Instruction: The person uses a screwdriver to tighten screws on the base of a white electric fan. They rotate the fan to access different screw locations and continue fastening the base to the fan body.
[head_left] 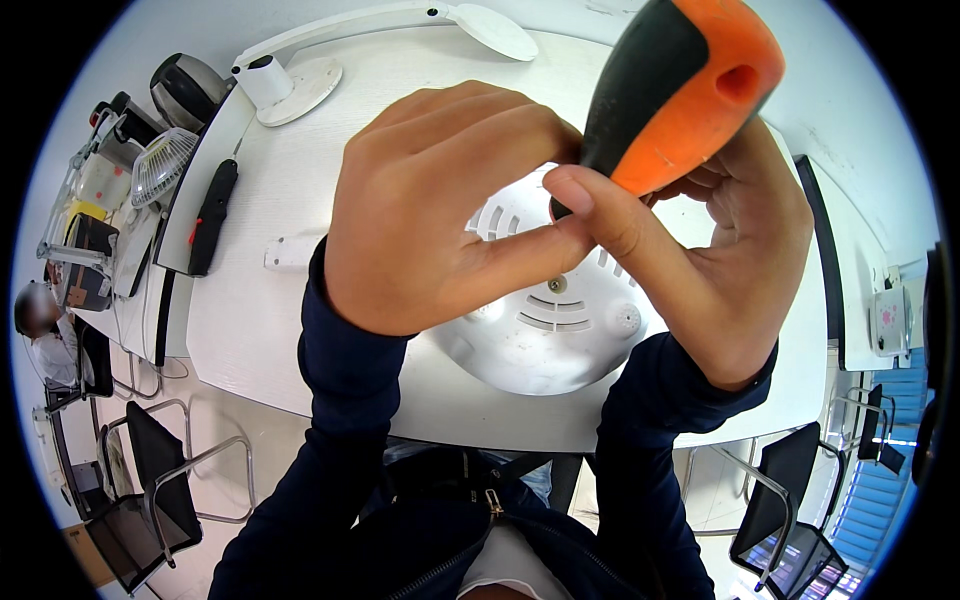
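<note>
A screwdriver [690,90] with a thick orange and black handle is raised close in front of me. My right hand [715,255] grips its lower handle, the thumb laid across the neck. My left hand [440,210] curls in from the other side, its thumb and forefinger closing at the screwdriver's lower end; the shaft and tip are hidden by fingers. Beneath both hands a round, white, shallow-domed appliance cover [530,370] with curved vent slots lies on the white table [260,350]. A screw [556,286] shows in a recess near its middle.
A white block-like piece [290,253] juts out left of the cover. A black handheld tool [213,218] lies at the left edge. Behind stands a white desk lamp [265,82]. Left are a kettle [188,88] and small fan [165,165]. A person [55,335] sits far left.
</note>
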